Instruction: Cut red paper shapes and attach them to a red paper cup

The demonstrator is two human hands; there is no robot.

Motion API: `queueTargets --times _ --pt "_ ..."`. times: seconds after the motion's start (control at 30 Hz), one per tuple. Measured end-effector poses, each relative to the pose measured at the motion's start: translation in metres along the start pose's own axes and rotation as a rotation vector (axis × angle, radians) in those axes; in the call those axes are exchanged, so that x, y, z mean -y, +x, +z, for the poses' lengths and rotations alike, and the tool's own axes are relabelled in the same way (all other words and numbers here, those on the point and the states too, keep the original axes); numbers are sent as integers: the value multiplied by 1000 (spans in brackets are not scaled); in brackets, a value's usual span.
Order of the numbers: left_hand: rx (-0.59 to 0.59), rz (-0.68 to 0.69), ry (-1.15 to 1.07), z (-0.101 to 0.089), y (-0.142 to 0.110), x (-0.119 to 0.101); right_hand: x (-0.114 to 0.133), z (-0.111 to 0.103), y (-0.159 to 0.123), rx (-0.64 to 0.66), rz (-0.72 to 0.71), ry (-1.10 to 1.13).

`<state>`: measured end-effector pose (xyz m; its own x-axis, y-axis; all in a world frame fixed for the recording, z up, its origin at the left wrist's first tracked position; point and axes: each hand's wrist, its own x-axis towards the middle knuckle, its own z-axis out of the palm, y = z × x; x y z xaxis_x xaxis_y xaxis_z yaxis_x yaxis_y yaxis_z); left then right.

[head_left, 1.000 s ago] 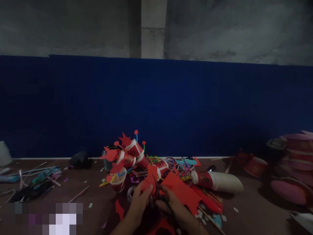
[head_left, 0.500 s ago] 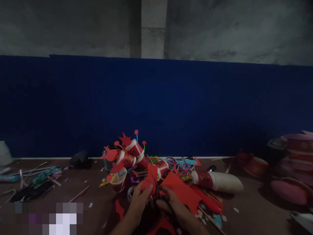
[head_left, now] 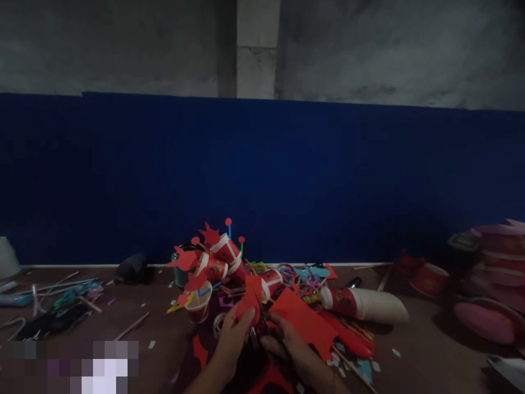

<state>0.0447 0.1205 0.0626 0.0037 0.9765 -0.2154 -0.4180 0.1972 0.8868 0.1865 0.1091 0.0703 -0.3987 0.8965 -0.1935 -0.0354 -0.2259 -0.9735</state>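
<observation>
My left hand (head_left: 237,335) pinches a piece of red paper (head_left: 253,289), thumb on its near face. In my right hand (head_left: 284,338) is a pair of scissors (head_left: 263,313), its dark blades pointing up and left against the paper. The scissor handles are mostly hidden by my fingers. Just beyond my right hand lies a larger red sheet (head_left: 303,322) with a scalloped cut edge. Close by on the left stands a paper cup (head_left: 199,304) with red cut-outs and straws. A roll of tape (head_left: 219,325) is beside my left wrist.
More decorated cups (head_left: 227,249) lean together at the back. Nested cups (head_left: 365,304) lie on their side at right. Straws and scraps (head_left: 80,298) litter the left. A pink and red stack (head_left: 502,262) stands far right, before a blue panel (head_left: 262,180).
The red paper in my left hand has shifted and tilted slightly to the left against the scissor blades. Both hands stay in nearly the same place.
</observation>
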Motion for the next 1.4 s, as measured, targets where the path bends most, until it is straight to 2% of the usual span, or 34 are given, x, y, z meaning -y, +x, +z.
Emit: queueTargets --times 0.3,0.5,0.77,1.0,1.27,1.4 --pt "27 51 39 0 1 -2 3 2 -1 -56 10 -76" --pt "-45 36 45 4 -4 -7 1 -1 4 -58 45 -151" --pt "-23 5 41 3 -1 -7 -3 -3 5 -71 15 -160" --pt "-82 -2 -1 4 -2 -6 -5 -1 6 -125 53 -96" --pt "54 67 50 0 3 2 -2 2 -1 -95 -15 -53" --pt "53 62 49 2 0 -4 -7 -1 1 -112 -25 -59"
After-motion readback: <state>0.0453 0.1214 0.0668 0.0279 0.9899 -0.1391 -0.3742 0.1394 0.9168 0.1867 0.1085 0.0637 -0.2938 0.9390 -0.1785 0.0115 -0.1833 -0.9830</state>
